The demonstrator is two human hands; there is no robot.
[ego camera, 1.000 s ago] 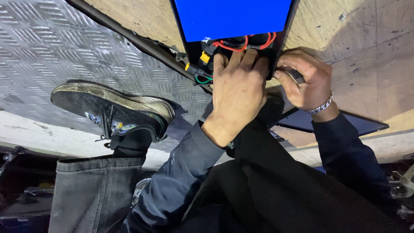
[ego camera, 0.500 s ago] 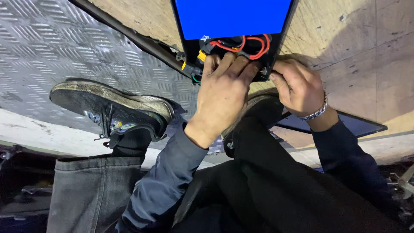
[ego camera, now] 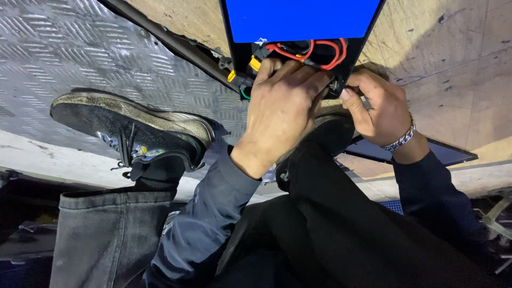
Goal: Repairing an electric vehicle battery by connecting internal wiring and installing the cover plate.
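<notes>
Nearest the camera: dark trousers over the raised knee, grey sleeve running up to the left hand (ego camera: 280,106). A worn black shoe (ego camera: 133,130) sat to the left on the ribbed metal plate (ego camera: 69,48).

The left hand lay flat, fingers curled over the open lower end of the black case (ego camera: 234,42), covering the wiring there; whether it gripped anything under the palm could not be told. The right hand (ego camera: 378,109), with a metal bracelet (ego camera: 402,140) on its wrist, was pinched at the case's right corner, thumb and forefinger closed on a small dark part that could not be made out.

Red wires (ego camera: 320,50) looped just above the fingers; a yellow connector (ego camera: 255,64) sat at the left.

Judgement: wires soft, springy, light; connector pins fragile. Grip connector bodies, not leads. Case looked stiff; hold by edges.

Farthest: blue panel (ego camera: 301,18), wooden board (ego camera: 453,69).
</notes>
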